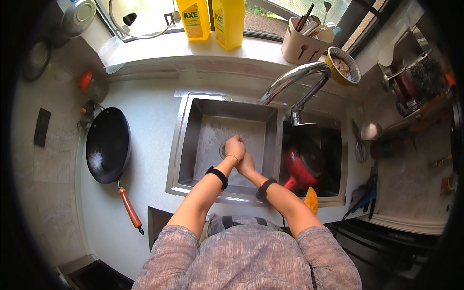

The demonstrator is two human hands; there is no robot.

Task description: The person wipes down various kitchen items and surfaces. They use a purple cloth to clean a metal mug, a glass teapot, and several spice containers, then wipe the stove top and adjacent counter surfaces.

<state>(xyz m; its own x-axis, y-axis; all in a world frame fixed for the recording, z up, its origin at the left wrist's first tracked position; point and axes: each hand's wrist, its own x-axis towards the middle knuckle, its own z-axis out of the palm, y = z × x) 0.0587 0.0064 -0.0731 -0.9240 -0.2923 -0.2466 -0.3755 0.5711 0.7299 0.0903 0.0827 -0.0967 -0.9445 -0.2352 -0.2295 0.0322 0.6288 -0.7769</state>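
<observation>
My left hand (pixel 235 148) and my right hand (pixel 246 165) are pressed together above the left basin (pixel 232 125) of a stainless steel double sink. The left hand overlaps the right, with its fingers curled, and the palms are hidden. No object shows between them, though something small could be concealed there. Just behind the left hand, the drain (pixel 222 149) is partly covered. In the darker right basin (pixel 331 145) lies a red pan (pixel 299 165) with its handle towards me. An orange cloth (pixel 311 200) lies at that basin's front edge, near my right forearm.
A chrome faucet (pixel 297 81) arches behind the basins. To the left, a black wok (pixel 108 145) with a wooden handle rests on the counter (pixel 148 119). Yellow AXE bottles (pixel 227 25), a utensil holder (pixel 301 45) and a foil-like bowl (pixel 342 67) stand along the windowsill.
</observation>
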